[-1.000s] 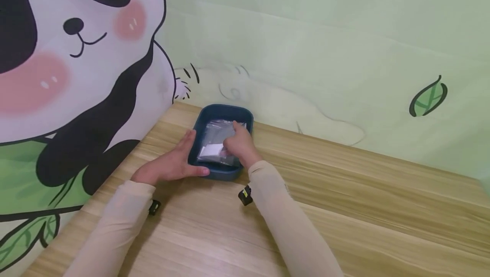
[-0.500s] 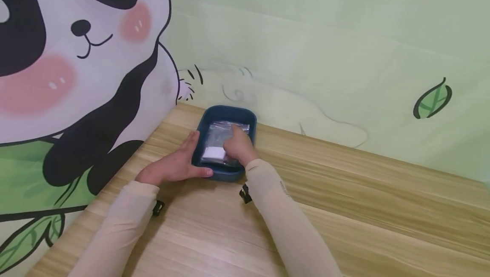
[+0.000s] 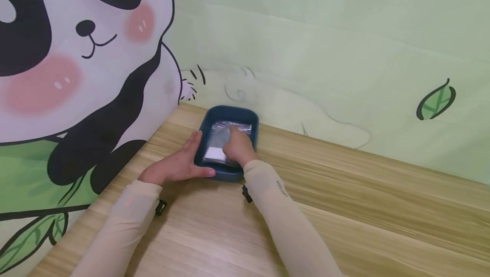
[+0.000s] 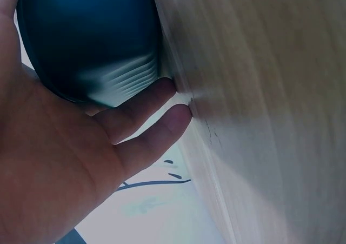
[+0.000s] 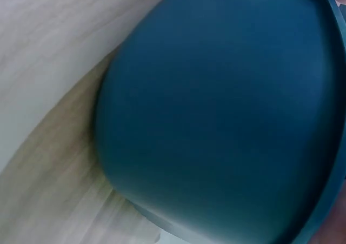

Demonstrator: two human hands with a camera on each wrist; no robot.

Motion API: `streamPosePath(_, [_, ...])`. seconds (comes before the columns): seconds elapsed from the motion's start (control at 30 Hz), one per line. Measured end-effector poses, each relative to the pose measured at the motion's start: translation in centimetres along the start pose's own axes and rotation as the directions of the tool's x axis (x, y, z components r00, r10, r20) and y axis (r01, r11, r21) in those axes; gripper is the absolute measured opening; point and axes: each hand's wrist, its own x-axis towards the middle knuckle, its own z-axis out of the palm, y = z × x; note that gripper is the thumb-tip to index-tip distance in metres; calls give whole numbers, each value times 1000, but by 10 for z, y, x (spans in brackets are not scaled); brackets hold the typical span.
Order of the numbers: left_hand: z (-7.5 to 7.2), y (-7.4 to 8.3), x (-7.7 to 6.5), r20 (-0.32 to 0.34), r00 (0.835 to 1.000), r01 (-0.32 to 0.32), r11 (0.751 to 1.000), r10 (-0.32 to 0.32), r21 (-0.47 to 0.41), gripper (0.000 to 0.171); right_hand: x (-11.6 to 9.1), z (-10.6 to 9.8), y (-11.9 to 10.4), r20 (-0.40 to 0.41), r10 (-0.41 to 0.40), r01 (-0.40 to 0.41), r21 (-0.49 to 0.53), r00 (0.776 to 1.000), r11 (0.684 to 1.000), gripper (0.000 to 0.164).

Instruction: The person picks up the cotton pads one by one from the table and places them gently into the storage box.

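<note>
A dark blue rectangular box (image 3: 227, 176) with rounded corners stands on the table against the back wall. A clear plastic bag (image 3: 220, 134) with a white patch (image 3: 215, 154) at its near end lies inside it. My left hand (image 3: 173, 167) spans the box's near left corner, thumb along the front rim and fingers against the left side. The left wrist view shows two straight fingers (image 4: 157, 127) under the ribbed side, tips at the tabletop. My right hand (image 3: 239, 146) reaches into the box over the bag, one digit pointing away; its other fingers are hidden, and I cannot tell whether they pinch the bag.
The wooden table (image 3: 344, 192) stretches away to the right. A panda-print wall (image 3: 126, 85) borders it on the left, and a pale green wall (image 3: 306, 55) with leaf drawings rises behind. Black straps (image 3: 160, 207) sit at both wrists, over the cream sleeves.
The scene has shifted slightly to the right in the head view. My right hand has moved a little to the left relative to the box; the left hand keeps its place on it.
</note>
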Motion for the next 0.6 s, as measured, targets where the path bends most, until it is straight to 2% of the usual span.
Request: streamPosePath(0.6, [-2,2,-2,24,1000,19,1000,-18,-3,129,-7,-1,-2,-53,15,-23,-136,998,990,70])
